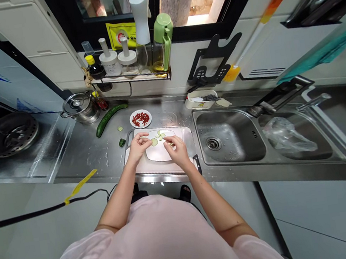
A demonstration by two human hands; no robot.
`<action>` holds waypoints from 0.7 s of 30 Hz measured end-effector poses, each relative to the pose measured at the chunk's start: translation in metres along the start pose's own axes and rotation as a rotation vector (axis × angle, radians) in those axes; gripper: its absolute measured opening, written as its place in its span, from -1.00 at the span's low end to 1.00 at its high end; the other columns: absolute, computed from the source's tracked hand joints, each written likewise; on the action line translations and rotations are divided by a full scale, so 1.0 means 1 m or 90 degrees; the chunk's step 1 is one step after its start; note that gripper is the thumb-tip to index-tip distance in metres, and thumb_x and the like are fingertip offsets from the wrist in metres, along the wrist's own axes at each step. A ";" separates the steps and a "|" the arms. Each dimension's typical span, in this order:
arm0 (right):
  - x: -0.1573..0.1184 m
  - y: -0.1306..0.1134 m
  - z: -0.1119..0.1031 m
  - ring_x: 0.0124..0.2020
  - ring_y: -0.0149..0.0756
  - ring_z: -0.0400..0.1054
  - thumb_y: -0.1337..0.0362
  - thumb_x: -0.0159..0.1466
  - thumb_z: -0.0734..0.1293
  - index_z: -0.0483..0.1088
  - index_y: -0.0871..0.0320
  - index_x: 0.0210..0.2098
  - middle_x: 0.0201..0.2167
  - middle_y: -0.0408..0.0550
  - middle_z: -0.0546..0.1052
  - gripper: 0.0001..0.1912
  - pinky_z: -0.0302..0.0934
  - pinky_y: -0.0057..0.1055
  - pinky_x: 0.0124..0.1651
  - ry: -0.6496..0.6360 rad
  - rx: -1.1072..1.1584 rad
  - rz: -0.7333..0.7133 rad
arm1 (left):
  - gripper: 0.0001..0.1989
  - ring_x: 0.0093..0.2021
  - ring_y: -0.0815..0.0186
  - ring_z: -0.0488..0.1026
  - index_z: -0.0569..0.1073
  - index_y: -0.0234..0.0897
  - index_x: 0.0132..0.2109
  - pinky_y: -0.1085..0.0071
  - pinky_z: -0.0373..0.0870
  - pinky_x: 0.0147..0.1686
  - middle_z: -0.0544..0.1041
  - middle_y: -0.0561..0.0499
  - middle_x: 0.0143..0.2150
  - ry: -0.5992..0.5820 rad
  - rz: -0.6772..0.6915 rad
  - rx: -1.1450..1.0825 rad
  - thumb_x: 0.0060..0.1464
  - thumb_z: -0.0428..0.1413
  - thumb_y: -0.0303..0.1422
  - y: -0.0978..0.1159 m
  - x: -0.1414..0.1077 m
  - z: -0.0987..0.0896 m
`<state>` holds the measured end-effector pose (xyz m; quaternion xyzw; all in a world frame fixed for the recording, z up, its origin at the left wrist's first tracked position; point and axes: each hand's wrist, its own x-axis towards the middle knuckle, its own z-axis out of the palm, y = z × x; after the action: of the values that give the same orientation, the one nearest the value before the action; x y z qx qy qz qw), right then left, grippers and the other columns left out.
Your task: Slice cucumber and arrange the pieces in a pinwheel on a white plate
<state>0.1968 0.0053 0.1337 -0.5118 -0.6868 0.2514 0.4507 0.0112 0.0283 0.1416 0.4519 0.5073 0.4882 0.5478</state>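
Observation:
My left hand [139,146] is over the left part of a white plate [159,153], its thumb and fingertips pinched at the edge of a pale green cucumber slice [154,142]. At the plate's right side is my right hand [176,147], fingers curled together; a bit of pale green shows by its fingertips, too small to make out fully. Between the hands, several thin cucumber slices [160,134] lie overlapping near the plate's far edge. Under the plate is a light cutting board [186,134]. A knife's black handle [197,163] shows at the board's right edge.
Behind the board stands a small plate of red pieces [141,119]. To the left lie a long cucumber [107,118], a cucumber end [122,142] and a steel pot [80,108]. A double sink [230,136] is on the right. Bottles stand on a rack [140,77].

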 end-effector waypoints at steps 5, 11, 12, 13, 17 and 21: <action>0.011 -0.014 -0.006 -0.23 -0.27 0.32 0.18 0.27 0.22 0.42 0.10 -0.17 -0.28 -0.04 0.46 -0.78 0.22 -0.33 -0.19 -0.037 0.032 -0.023 | -0.52 -0.40 0.40 0.42 0.36 -0.27 -0.10 0.48 0.29 -0.34 0.49 0.06 -0.42 -0.055 0.000 0.021 -0.22 0.28 -0.28 0.016 -0.008 0.009; 0.014 -0.015 -0.008 -0.23 -0.28 0.29 0.20 0.28 0.22 0.41 0.09 -0.24 -0.32 -0.08 0.45 -0.83 0.19 -0.34 -0.19 -0.099 0.019 -0.042 | -0.52 -0.46 0.45 0.38 0.36 -0.29 -0.08 0.52 0.21 -0.41 0.48 0.07 -0.43 -0.094 0.017 0.055 -0.20 0.27 -0.29 0.020 -0.012 0.015; 0.014 -0.015 -0.008 -0.23 -0.28 0.29 0.21 0.28 0.21 0.41 0.09 -0.26 -0.33 -0.08 0.45 -0.84 0.19 -0.35 -0.19 -0.109 0.015 -0.043 | -0.53 -0.46 0.46 0.37 0.36 -0.29 -0.08 0.52 0.20 -0.42 0.48 0.07 -0.43 -0.102 0.021 0.058 -0.19 0.26 -0.29 0.020 -0.012 0.016; 0.013 -0.014 -0.008 -0.24 -0.28 0.28 0.22 0.28 0.21 0.40 0.10 -0.29 -0.34 -0.09 0.45 -0.85 0.18 -0.35 -0.20 -0.116 0.011 -0.041 | -0.53 -0.47 0.46 0.36 0.36 -0.29 -0.08 0.52 0.19 -0.43 0.48 0.07 -0.43 -0.109 0.022 0.060 -0.18 0.26 -0.29 0.020 -0.012 0.017; 0.013 -0.013 -0.008 -0.27 -0.27 0.27 0.23 0.29 0.18 0.36 0.11 -0.32 -0.36 -0.08 0.44 -0.84 0.17 -0.35 -0.21 -0.115 0.004 -0.030 | -0.49 -0.42 0.43 0.39 0.36 -0.27 -0.05 0.51 0.21 -0.40 0.50 0.03 -0.38 -0.097 0.023 0.053 -0.19 0.27 -0.26 0.017 -0.012 0.021; 0.014 -0.012 -0.011 -0.23 -0.25 0.27 0.23 0.31 0.16 0.34 0.11 -0.31 -0.33 -0.06 0.44 -0.83 0.17 -0.31 -0.16 -0.067 -0.011 -0.042 | -0.62 -0.39 0.41 0.39 0.42 -0.29 -0.20 0.50 0.24 -0.37 0.50 0.01 -0.39 -0.014 0.010 0.047 -0.11 0.22 -0.13 0.007 -0.011 0.023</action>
<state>0.1997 0.0129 0.1535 -0.4792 -0.7283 0.2570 0.4171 0.0332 0.0183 0.1514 0.4811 0.5150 0.4686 0.5327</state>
